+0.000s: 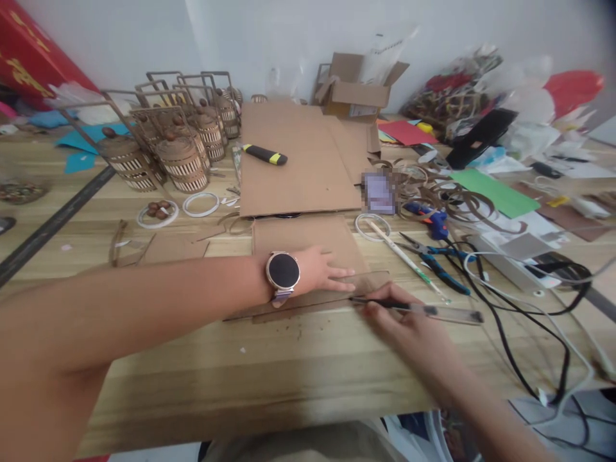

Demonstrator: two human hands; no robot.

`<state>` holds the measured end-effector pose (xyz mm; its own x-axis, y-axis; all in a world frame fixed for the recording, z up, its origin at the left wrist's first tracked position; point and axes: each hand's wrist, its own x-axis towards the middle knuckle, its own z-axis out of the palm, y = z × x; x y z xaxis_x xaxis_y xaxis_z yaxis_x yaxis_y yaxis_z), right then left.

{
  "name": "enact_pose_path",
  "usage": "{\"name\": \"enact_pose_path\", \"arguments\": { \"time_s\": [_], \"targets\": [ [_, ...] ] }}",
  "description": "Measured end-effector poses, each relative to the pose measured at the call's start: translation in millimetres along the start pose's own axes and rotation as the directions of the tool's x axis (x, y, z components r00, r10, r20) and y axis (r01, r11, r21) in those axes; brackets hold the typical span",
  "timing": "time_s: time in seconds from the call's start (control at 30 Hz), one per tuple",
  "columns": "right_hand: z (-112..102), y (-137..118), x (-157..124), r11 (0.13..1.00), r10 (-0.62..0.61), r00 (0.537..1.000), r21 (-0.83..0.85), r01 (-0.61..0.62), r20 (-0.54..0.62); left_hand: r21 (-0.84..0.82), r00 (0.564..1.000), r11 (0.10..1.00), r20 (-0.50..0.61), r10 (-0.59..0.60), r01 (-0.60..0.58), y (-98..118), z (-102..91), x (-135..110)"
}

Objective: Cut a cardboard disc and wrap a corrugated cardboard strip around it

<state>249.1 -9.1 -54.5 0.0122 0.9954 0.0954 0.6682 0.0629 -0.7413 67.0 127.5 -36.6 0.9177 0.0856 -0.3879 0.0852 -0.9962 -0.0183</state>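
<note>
Evidently the left hand (318,269) lay with its fingers spread wide, palm down on a brown cardboard piece (303,234) near the front of the wooden table (216,385), a round dark-faced watch (283,269) on its wrist. Narrowly closed, the right hand (402,321) gripped a pen (455,314) with a black front and a clear barrel, its tip at the cardboard's near edge, just beside the left fingertips. A dark line ran along that edge; whether it was ink or a shadowed gap, I could not tell. Just beyond lay a larger cardboard sheet (289,186), with a black-and-yellow utility knife (264,154) resting on top. To the right of the cardboard piece were a white ring (357,228), a pair of blue-handled pliers (445,273) and a blue glue gun (433,221). Handled slatted lanterns (183,163) stood grouped at the far left.
</note>
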Motion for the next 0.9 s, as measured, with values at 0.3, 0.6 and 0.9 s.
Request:
{"name": "enact_pose_path", "arguments": {
  "time_s": [0.3, 0.6, 0.9],
  "targets": [
    [-55, 28, -5, 0.973, 0.152, 0.928, -0.113, -0.201, -0.339, 0.053, 0.999, 0.998, 0.043, 0.020, -0.022, -3, 5.6, 2],
    [66, -42, -3, 0.950, -0.173, 0.984, 0.272, 0.153, 0.051, -0.011, 1.000, 1.000, 0.016, -0.024, 0.024, -1, 4.2, 4],
    [107, -56, 0, 0.933, -0.251, 0.961, 0.292, 0.209, 0.116, -0.011, 0.996, 0.997, -0.036, -0.082, 0.081, 8, -2.1, -4]
  ]
}}
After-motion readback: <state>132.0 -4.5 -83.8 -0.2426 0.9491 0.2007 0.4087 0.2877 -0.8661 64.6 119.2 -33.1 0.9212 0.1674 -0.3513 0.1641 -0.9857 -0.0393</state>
